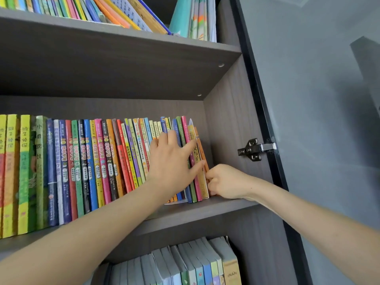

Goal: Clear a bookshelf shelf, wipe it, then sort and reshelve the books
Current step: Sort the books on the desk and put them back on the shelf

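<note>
A long row of colourful books (88, 165) stands upright on the middle shelf (205, 210) of a grey wooden bookcase. My left hand (170, 161) lies flat against the spines near the row's right end, fingers spread and holding nothing. My right hand (224, 181) is closed on the lower edge of the last thin orange book (200, 147), beside a white bookend (190, 123). The bookend's base sticks out under the books at the shelf's front.
The upper shelf (123, 38) carries leaning picture books. Several grey-spined books (185, 264) stand on the shelf below. The cabinet's right side wall (232, 124) stands close to my right hand, with a metal hinge (255, 149) and an open frosted glass door (318, 120).
</note>
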`<state>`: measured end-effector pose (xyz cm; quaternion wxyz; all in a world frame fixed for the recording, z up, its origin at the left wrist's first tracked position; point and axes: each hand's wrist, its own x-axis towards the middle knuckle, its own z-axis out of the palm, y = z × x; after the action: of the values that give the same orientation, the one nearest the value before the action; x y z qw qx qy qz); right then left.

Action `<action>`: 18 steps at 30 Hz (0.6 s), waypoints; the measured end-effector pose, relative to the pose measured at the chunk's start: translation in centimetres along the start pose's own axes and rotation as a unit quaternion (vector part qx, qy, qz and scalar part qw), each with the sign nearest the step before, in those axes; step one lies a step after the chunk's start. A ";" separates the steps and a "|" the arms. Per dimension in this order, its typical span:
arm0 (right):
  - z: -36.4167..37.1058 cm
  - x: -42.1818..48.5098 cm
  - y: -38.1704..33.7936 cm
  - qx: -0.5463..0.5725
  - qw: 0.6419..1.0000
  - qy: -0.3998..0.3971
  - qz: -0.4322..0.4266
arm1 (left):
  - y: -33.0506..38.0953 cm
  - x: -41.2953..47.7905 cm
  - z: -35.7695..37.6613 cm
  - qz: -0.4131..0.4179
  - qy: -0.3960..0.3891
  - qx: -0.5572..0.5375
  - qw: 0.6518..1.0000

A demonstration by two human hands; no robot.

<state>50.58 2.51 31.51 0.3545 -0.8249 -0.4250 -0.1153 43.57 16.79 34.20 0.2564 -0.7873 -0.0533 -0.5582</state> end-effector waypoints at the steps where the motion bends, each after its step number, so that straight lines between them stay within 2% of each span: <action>1: -0.3 0.1 0.2 0.034 0.999 0.021 0.004 | 0.0 0.3 -0.1 0.013 0.027 0.019 0.999; 3: -1.1 1.1 0.8 0.046 0.991 0.126 0.009 | -0.3 0.8 0.0 0.054 0.058 0.059 0.995; 5: -1.2 2.9 1.2 -0.025 0.980 0.195 0.013 | -0.4 1.3 -0.2 0.121 0.060 0.092 0.987; 9: 0.0 6.9 1.7 -0.078 0.989 0.122 0.020 | -1.0 2.6 -0.8 0.190 0.050 0.097 0.976; 13: 0.9 9.8 3.4 -0.104 0.988 0.100 0.052 | -1.9 4.1 -1.0 0.235 0.038 0.084 0.968; 15: 0.7 9.5 3.1 -0.111 0.983 0.132 0.060 | -2.0 4.5 -1.1 0.241 0.024 0.069 0.968; 18: -0.3 7.3 1.5 -0.080 0.962 0.257 0.048 | -2.2 4.3 -0.7 0.230 0.015 0.049 0.972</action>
<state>56.30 6.25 34.56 0.3895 -0.8127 -0.2691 -0.3398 43.76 17.45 39.07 0.4174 -0.7565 0.1056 -0.4922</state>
